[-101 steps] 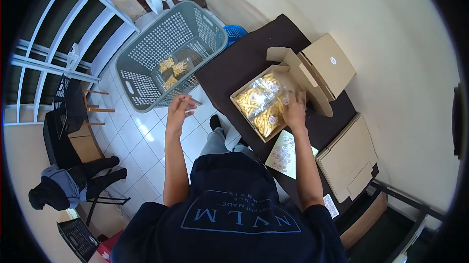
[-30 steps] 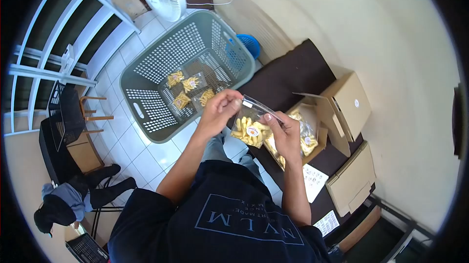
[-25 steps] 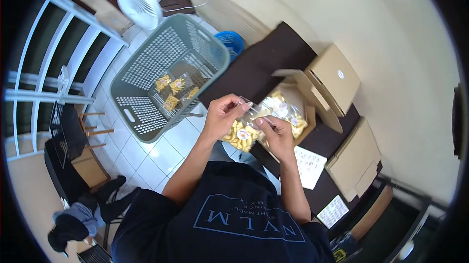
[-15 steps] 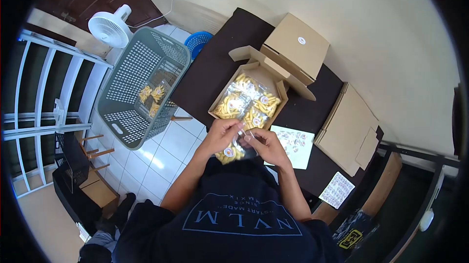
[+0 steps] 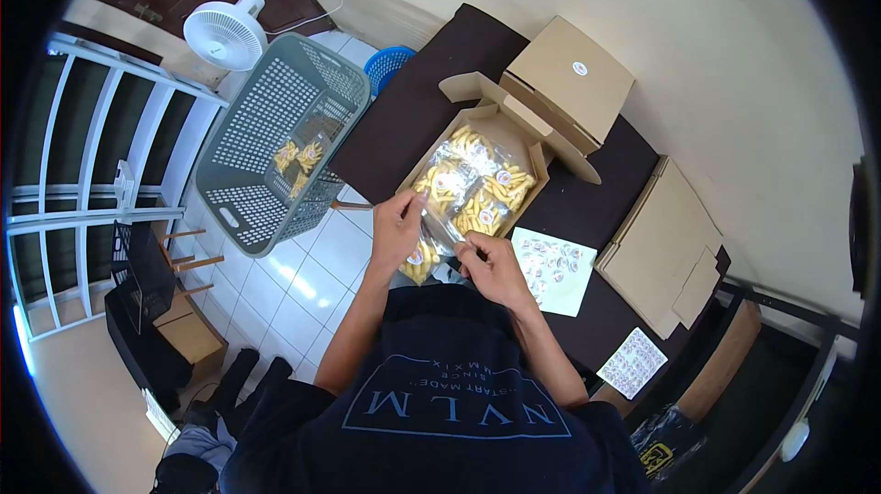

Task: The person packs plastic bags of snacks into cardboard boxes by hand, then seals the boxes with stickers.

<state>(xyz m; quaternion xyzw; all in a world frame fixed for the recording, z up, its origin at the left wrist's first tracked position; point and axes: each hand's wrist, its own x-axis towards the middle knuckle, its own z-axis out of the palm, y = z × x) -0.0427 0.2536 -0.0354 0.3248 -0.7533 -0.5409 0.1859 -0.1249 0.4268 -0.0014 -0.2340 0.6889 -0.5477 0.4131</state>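
My left hand (image 5: 397, 230) pinches one end of the top edge of a clear plastic snack bag (image 5: 420, 261). My right hand (image 5: 494, 269) grips the other end, so the edge is stretched between my fingers. Yellow, stick-like snacks and a round sticker show in the lower part of the bag, which hangs close to my body. Just beyond my hands stands an open cardboard box (image 5: 539, 189) holding several similar stickered bags (image 5: 500, 184).
A closed box (image 5: 571, 72) and flat cardboard (image 5: 663, 251) lie on the dark table (image 5: 404, 132). Sticker sheets (image 5: 555, 269) are on the right. A grey-green basket (image 5: 234, 141) with more snack bags and a white fan (image 5: 223, 35) stand left.
My hands have drawn apart, pulling the bag's top edge taut between them. The bag has shifted slightly left and up. The whole view has tilted a little.
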